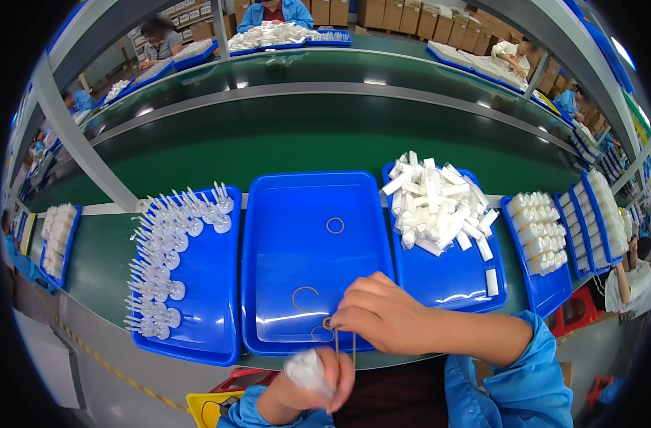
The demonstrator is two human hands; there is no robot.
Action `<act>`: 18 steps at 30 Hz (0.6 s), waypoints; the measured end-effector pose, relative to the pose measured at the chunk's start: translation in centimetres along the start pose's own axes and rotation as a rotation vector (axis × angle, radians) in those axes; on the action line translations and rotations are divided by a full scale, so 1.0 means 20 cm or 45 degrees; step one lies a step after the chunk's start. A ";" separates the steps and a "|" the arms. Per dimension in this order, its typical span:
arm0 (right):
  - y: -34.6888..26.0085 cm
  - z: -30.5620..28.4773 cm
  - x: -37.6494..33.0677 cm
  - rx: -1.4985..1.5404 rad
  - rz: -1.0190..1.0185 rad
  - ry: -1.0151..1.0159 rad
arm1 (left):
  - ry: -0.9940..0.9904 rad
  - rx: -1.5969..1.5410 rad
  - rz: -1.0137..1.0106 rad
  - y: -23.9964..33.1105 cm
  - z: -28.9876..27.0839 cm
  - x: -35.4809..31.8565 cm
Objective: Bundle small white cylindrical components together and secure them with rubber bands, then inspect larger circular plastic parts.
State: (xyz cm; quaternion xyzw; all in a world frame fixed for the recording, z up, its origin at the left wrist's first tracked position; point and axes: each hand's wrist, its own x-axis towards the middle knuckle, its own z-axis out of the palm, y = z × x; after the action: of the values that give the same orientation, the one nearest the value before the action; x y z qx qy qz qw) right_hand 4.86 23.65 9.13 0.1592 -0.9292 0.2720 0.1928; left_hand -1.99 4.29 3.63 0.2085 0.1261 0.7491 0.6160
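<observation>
My left hand (337,376) is closed around a small bundle of white, clear-wrapped pieces (308,372), blurred by motion, at the near edge of the middle blue tray (290,200). My right hand (379,312) pinches a tan rubber band (354,344), stretched down toward my left hand. Loose rubber bands (335,226) lie in the middle tray, some of them close to my right fingers. In the right blue tray (440,282) white wrapped tubes (440,203) are heaped. Clear plastic parts with thin stems (158,267) stand in rows in the left blue tray (204,314).
Trays of banded white bundles (538,232) stand at the right, with another such tray (58,239) at far left. A green conveyor belt (304,132) runs behind, beside metal posts (83,143). Co-workers (275,13) sit across it. A yellow stool (208,406) stands below left.
</observation>
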 end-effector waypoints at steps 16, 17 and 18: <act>-0.30 -0.12 -0.36 1.364 -0.083 -0.161 | 0.355 0.836 -0.120 -0.12 0.11 0.25; -0.27 -0.12 -0.39 1.851 -0.012 -0.068 | 0.365 0.620 -0.150 -0.12 0.12 0.24; -0.22 -0.03 -0.48 2.031 -0.086 0.150 | 0.427 0.514 -0.088 -0.13 0.15 0.24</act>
State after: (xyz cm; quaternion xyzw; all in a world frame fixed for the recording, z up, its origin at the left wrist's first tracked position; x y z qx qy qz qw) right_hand 15.22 22.40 7.30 0.2624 -0.4378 0.8564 0.0779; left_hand 0.88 9.33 5.86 0.1956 0.3803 0.7116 0.5575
